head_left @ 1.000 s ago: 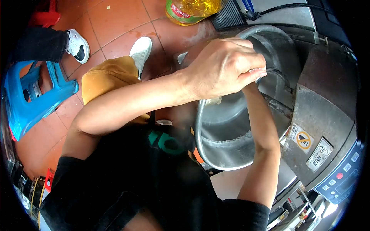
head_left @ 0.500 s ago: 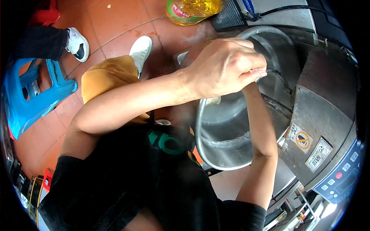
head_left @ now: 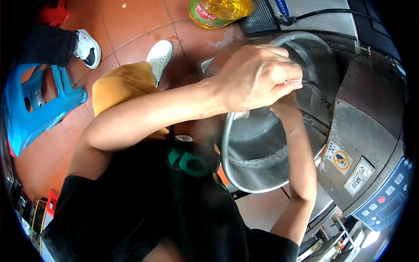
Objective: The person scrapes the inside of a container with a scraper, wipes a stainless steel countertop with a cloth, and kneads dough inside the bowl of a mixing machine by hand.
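My left hand (head_left: 262, 78) reaches across over a large metal mixer bowl (head_left: 224, 153), its fingers closed on something I cannot make out. Just below it, my right hand (head_left: 286, 105) is mostly covered by the left one; the bit that shows looks curled in, and what it holds is hidden. A dark curved metal part (head_left: 315, 84) runs from beside my left fingertips into the bowl. Whitish residue (head_left: 262, 162) marks the bowl's inner wall, and a pale lump (head_left: 241, 115) sits by its rim under my left wrist.
The mixer housing (head_left: 362, 131) with a blue control panel (head_left: 386, 203) stands right of the bowl. An oil bottle (head_left: 214, 15) is at the top. On the left are a blue stool (head_left: 43, 109) and another person's shoe (head_left: 88, 49). A black cable (head_left: 331, 9) lies top right.
My right hand and forearm have shifted a little to the right, and more of that hand shows below the left one. My left hand has barely moved.
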Available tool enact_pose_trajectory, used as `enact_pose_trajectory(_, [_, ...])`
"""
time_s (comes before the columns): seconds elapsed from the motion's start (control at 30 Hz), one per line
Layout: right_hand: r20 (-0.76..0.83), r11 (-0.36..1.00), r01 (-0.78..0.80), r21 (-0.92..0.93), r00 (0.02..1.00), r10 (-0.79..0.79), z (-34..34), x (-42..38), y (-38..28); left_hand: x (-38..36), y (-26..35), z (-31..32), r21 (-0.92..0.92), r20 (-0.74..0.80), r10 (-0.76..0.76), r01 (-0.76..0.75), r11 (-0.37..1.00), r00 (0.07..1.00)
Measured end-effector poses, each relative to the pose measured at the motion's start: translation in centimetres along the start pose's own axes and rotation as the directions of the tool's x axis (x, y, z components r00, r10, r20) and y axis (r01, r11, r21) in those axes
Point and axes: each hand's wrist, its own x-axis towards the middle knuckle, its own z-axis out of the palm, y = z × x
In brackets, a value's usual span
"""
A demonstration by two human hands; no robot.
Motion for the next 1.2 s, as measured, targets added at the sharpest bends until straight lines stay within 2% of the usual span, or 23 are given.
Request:
enact_pose_trajectory(0.07, [-0.099, 0.964, 0.044, -0.264, 0.992, -0.072, 1.3, -1.3, -0.9, -0.1, 0.1, -0.2, 0.007, -0.001, 0.002, -0.002, 1.000, 1.000])
enact_pose_trajectory(0.1, [0.015, 0.935, 0.066, -0.348, 0.998, -0.065, 1.4, -1.6, -1.2, -0.2, 0.0, -0.3, 0.014, -0.006, 0.006, -0.006, 1.000, 1.000])
enact_pose_trajectory(0.2, [-0.012, 0.927, 0.156, -0.341, 0.985, -0.170, 3.2, -1.5, -1.4, -0.1, 0.0, 0.2, 0.001, -0.011, 0.025, -0.025, 1.000, 1.000])
enact_pose_trajectory(0.23, [-0.140, 0.913, 0.126, -0.388, 0.971, -0.193, 4.4, -1.1, -1.5, -0.1, -0.1, 0.0, -0.001, -0.011, 0.031, -0.031, 1.000, 0.999])
enact_pose_trajectory(0.33, [0.300, 0.983, 0.044, -0.176, 0.954, 0.011, 0.1, -0.5, -3.0, -0.1, -0.1, -0.1, -0.005, -0.013, 0.032, -0.032, 0.999, 0.999])
enact_pose_trajectory(0.37, [-0.077, 0.993, 0.074, -0.090, 0.994, -0.081, 1.6, -0.7, -2.9, -0.1, -0.1, -0.1, -0.004, -0.014, 0.029, -0.029, 1.000, 0.999])
enact_pose_trajectory(0.43, [0.004, 0.980, -0.022, 0.198, 1.000, 0.021, 2.1, -2.1, -4.4, -0.1, -0.2, 0.0, -0.005, -0.028, 0.024, -0.024, 1.000, 0.999])
enact_pose_trajectory(0.5, [-0.151, 0.916, 0.077, 0.394, 0.988, -0.018, 4.0, -4.8, -5.6, -0.1, -0.1, -0.2, 0.012, -0.006, 0.015, -0.015, 1.000, 1.000])
enact_pose_trajectory(0.57, [-0.210, 0.798, 0.119, 0.590, 0.978, 0.009, 6.3, -6.8, -6.1, -0.1, 0.0, -0.1, -0.020, -0.016, -0.014, 0.014, 1.000, 1.000])
enact_pose_trajectory(0.6, [-0.152, 0.718, -0.007, 0.696, 0.976, 0.158, 7.3, -6.8, -5.8, -0.1, 0.0, -0.1, -0.033, -0.018, -0.027, 0.026, 0.999, 0.999])
enact_pose_trajectory(0.67, [0.024, 0.465, -0.240, 0.852, 0.905, 0.424, 6.8, -6.8, -6.1, 0.0, -0.2, -0.2, -0.030, -0.017, -0.004, 0.004, 1.000, 1.000])
enact_pose_trajectory(0.7, [0.059, 0.263, -0.183, 0.947, 0.906, 0.419, 6.3, -6.7, -6.4, 0.1, -0.2, -0.2, -0.035, -0.023, 0.004, -0.005, 0.999, 1.000])
enact_pose_trajectory(0.77, [0.145, 0.415, -0.183, 0.891, 0.982, 0.123, 8.0, -4.8, -8.3, 0.2, -0.2, -0.1, -0.030, -0.028, 0.019, -0.020, 0.999, 0.999])
enact_pose_trajectory(0.8, [-0.041, 0.523, -0.125, 0.843, 0.955, 0.294, 9.5, -4.3, -12.1, 0.3, -0.1, -0.2, -0.020, -0.016, 0.004, -0.004, 1.000, 1.000])
enact_pose_trajectory(0.83, [-0.062, 0.745, -0.135, 0.653, 0.971, 0.231, 9.9, -3.9, -13.5, 0.4, 0.1, -0.3, -0.017, -0.017, -0.001, 0.000, 1.000, 1.000])
enact_pose_trajectory(0.93, [0.046, 0.697, -0.112, 0.708, 0.993, 0.113, 5.0, -5.6, -12.2, 0.6, 0.4, -0.6, -0.013, -0.018, -0.015, 0.015, 1.000, 1.000])
enact_pose_trajectory(0.97, [0.130, 0.839, -0.101, 0.534, 0.991, 0.036, 2.0, -6.7, -11.1, 0.6, 0.5, -0.6, -0.014, -0.019, -0.022, 0.022, 1.000, 1.000])
enact_pose_trajectory(1.0, [0.095, 0.883, -0.080, 0.462, 0.995, 0.041, 0.6, -6.7, -10.0, 0.6, 0.5, -0.7, -0.034, -0.041, -0.015, 0.014, 0.999, 0.999])
enact_pose_trajectory(1.07, [0.037, 0.948, -0.049, 0.315, 0.999, 0.040, -1.1, -6.2, -8.1, 0.3, 0.5, -0.3, -0.159, -0.090, -0.152, 0.137, 0.978, 0.984])
enact_pose_trajectory(1.1, [-0.111, 0.924, -0.090, 0.372, 0.984, 0.140, -0.9, -4.9, -7.3, -0.1, 0.4, -0.1, -0.158, -0.090, -0.173, 0.157, 0.975, 0.981])
enact_pose_trajectory(1.13, [-0.185, 0.836, -0.078, 0.543, 0.960, 0.210, -2.0, -3.3, -6.4, 0.1, 0.8, -0.3, -0.184, -0.084, -0.220, 0.202, 0.962, 0.972])
enact_pose_trajectory(1.17, [-0.277, 0.813, -0.100, 0.573, 0.911, 0.307, -0.7, -0.7, -5.9, 0.1, 0.8, -0.3, -0.164, -0.075, -0.222, 0.208, 0.964, 0.972])
enact_pose_trajectory(1.2, [-0.399, 0.759, 0.012, 0.651, 0.856, 0.329, 2.3, 3.3, -4.6, 0.1, 0.8, -0.2, -0.140, -0.070, -0.218, 0.207, 0.968, 0.973])
